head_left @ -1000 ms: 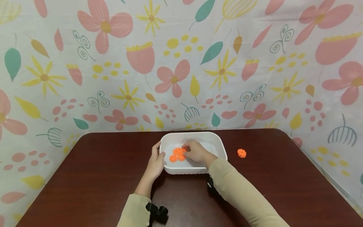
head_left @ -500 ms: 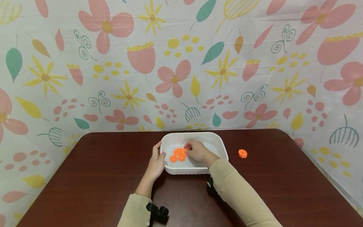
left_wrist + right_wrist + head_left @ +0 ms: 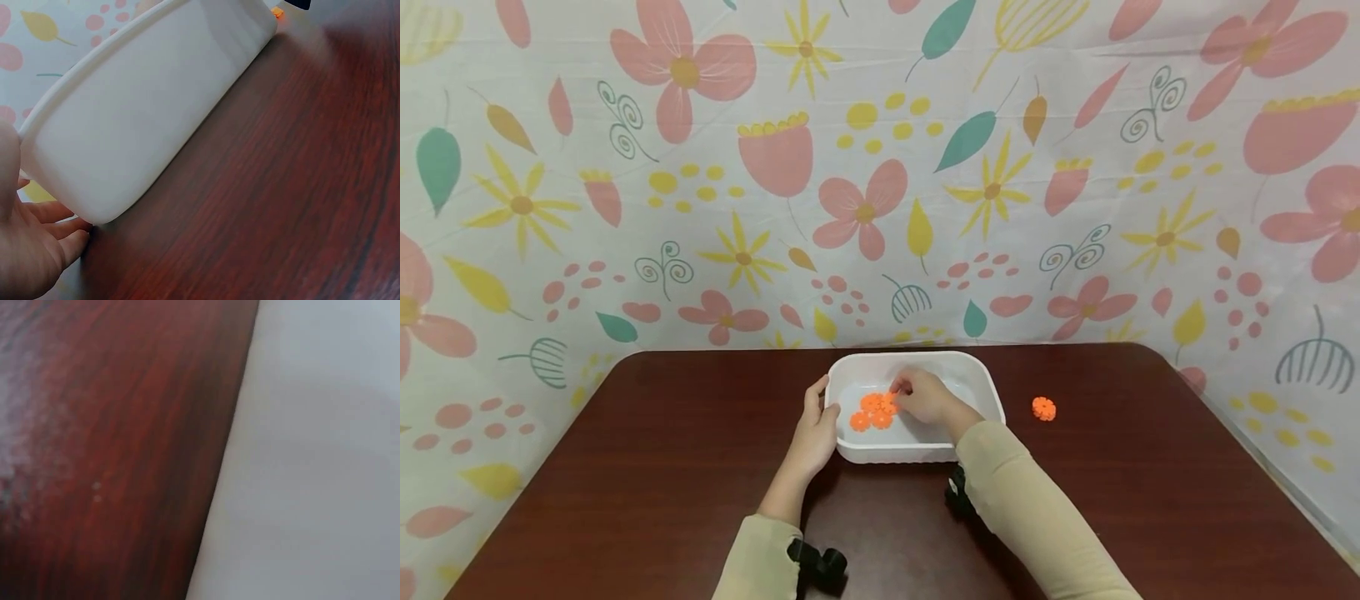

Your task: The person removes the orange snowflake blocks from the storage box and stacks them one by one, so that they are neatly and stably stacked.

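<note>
A white plastic tub [image 3: 895, 452] stands on the table in the head view. My left hand [image 3: 815, 433] grips its left end, thumb at the rim and fingers along the outside; the left wrist view shows those fingers [image 3: 53, 219] against the lower corner. Several orange flower-shaped pieces [image 3: 872, 408] lie bunched on the left part of the tub's floor. Reaching inside over the near wall, my right hand [image 3: 928, 400] pinches one such piece at the right of the bunch, its fingertips partly hiding it. In the right wrist view only the tub's wall [image 3: 312, 456] and tabletop show.
Another orange flower-shaped piece [image 3: 1043, 408] lies on the dark red-brown table [image 3: 662, 467], right of the tub. Behind the table's far edge hangs a flower-patterned cloth [image 3: 865, 275]. Black wrist cameras [image 3: 820, 567] sit beneath the sleeves.
My right hand has shifted slightly right inside the tub, its fingertips still at the bunch's right side. My left hand keeps its grip on the tub's end.
</note>
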Tool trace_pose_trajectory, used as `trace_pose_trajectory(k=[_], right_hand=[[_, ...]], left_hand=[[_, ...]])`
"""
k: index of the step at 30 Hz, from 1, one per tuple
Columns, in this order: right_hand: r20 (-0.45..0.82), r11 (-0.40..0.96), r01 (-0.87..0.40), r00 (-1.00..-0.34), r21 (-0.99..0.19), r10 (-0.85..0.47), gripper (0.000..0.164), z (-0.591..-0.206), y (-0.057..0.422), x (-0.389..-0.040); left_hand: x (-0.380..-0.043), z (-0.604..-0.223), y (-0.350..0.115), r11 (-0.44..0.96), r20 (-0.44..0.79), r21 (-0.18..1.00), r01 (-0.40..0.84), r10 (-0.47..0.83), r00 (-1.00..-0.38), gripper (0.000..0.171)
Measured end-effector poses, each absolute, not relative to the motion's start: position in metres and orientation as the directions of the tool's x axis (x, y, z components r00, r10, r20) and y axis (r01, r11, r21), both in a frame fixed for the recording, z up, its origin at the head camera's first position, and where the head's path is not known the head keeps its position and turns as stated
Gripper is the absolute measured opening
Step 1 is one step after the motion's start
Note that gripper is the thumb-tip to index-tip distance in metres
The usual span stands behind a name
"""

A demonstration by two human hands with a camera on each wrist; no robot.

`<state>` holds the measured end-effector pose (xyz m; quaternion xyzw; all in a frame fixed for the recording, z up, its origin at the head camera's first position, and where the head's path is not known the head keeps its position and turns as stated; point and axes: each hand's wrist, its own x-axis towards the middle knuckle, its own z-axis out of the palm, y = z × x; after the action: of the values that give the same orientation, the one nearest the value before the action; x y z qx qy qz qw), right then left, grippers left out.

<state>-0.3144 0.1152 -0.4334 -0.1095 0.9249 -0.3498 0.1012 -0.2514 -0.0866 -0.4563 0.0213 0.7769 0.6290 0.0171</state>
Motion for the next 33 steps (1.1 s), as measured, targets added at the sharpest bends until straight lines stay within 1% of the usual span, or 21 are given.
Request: trace_pose_trajectory(k=[5,8,16,25,33], right_hand=[[-0.172,0.713,-0.049,-0.957,-0.699,-0.234,0.007,-0.433,0.115,-0.315],[-0.183,0.701,-0.022,-0.959,-0.713,-0.216,0.008,-0.432,0.114,-0.314],[-0.131,0.659,-0.059,-0.963,-0.750,-0.235,0.012,-0.423,0.115,-0.310],[-0.116,0.612,-0.060,-0.962,-0.789,-0.245,0.014,-0.403,0.125,-0.303],[-0.069,0.534,-0.074,-0.968,-0.842,-0.243,0.017,-0.395,0.132,-0.295]], left_hand=[[-0.252,-0.458,-0.086,0.221,-0.009,0.975,0.003,0.051,-0.999,0.051],[-0.251,-0.458,-0.085,0.222,-0.022,0.975,-0.010,0.049,-0.999,0.052],[-0.251,-0.457,-0.085,0.222,-0.029,0.975,-0.022,0.030,-0.999,0.051],[-0.251,-0.458,-0.082,0.211,-0.022,0.977,-0.013,0.040,-0.999,0.051],[-0.250,-0.457,-0.085,0.229,-0.026,0.973,-0.019,0.028,-0.999,0.051]])
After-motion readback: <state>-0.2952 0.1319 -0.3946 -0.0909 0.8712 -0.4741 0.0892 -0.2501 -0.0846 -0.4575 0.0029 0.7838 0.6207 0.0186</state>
